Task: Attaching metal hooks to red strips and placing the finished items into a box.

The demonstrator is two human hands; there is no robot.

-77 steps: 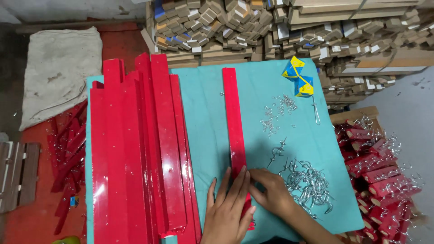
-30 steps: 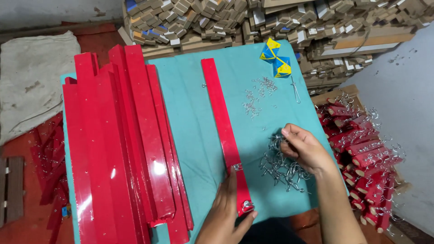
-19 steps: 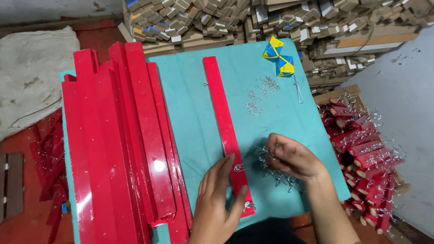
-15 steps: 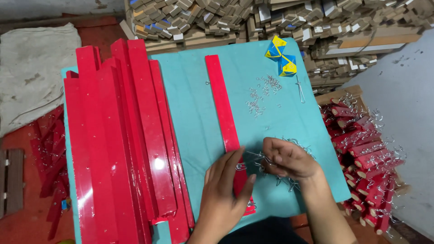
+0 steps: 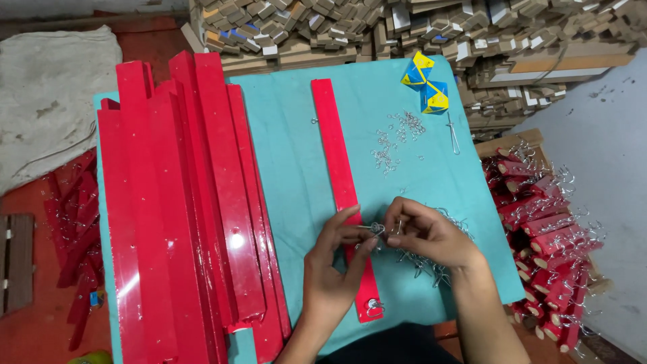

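Note:
A long red strip (image 5: 333, 148) lies lengthwise on the teal table cover (image 5: 290, 155), with a metal hook fixed at its near end (image 5: 373, 307). My left hand (image 5: 335, 263) rests over the strip's lower part, its fingertips pinching a small metal hook (image 5: 375, 229). My right hand (image 5: 426, 232) meets it from the right and grips the same hook. Just beyond my right hand lies a heap of wire hooks (image 5: 431, 263).
A stack of long red strips (image 5: 182, 216) fills the left of the table. Smaller hooks (image 5: 397, 141) and two blue-yellow boxes (image 5: 426, 84) lie farther back. Finished red strips with hooks (image 5: 546, 236) pile up right; cardboard pieces (image 5: 377, 27) behind; a sack (image 5: 47, 94) at left.
My right hand left the hook heap and came to the strip. My left hand moved up from the strip's near end, and both now pinch one hook together.

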